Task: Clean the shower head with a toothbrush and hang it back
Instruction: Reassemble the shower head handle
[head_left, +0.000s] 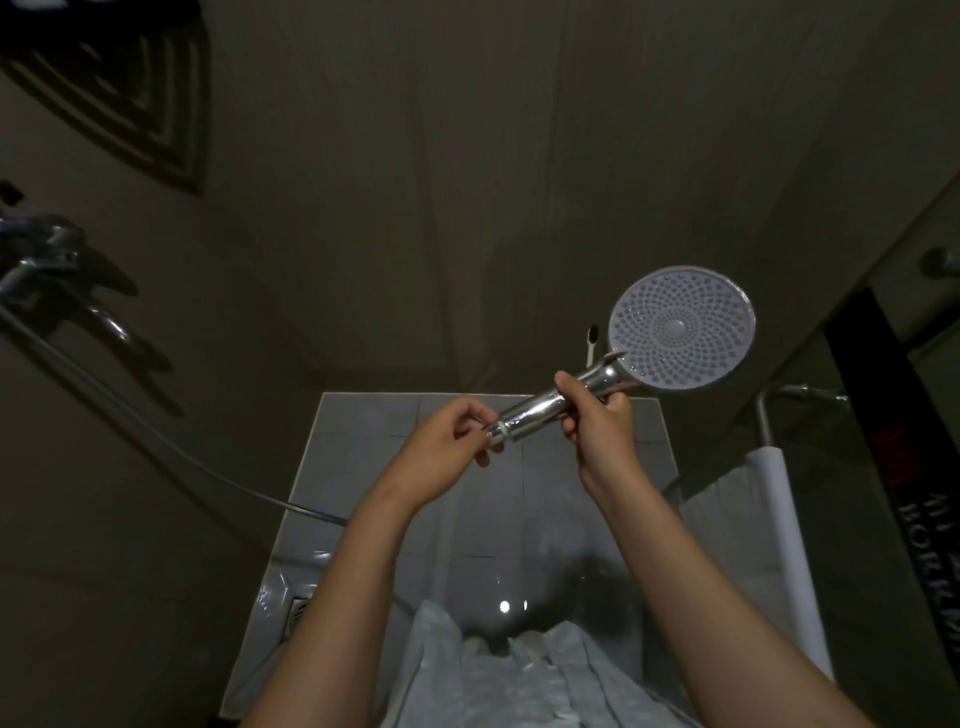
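At the bottom of the frame lies a pale, crumpled garment (493, 686), and two bare forearms rise from either side of it towards the middle. Below them is a grey tiled floor (363, 467), wet and shiny, with a small metal drain grate (298, 613) at its lower left.

At mid-frame the left hand (447, 447) has its grip pinched, thumb and fingertips closed on the white ring at the very end of the handle. Just to its right the right hand (597, 421) has its grip wrapped round the upper part of the same handle, fingers curled over it.

Both hold the chrome-handled shower head (680, 327), which is in the air above the floor, slanting from centre frame up to the right. Its handle is a polished silver tube. Its face is a flat round disc of pale grey, turned towards the camera, dotted with rings of small nozzles around a plain centre button.

Behind the handle, a slim toothbrush (591, 345) with a white handle and dark head stands upright against the dim beige wall (415, 208), where floor meets wall.

A grey hose (156, 431) runs from the left edge down to the left forearm and passes behind it; where it ends cannot be told. At the left edge sits a chrome tap (47, 260).

At the right, a white cloth (769, 499) hangs over a metal rail (763, 410), beside a black strip (893, 441) with pale lettering.
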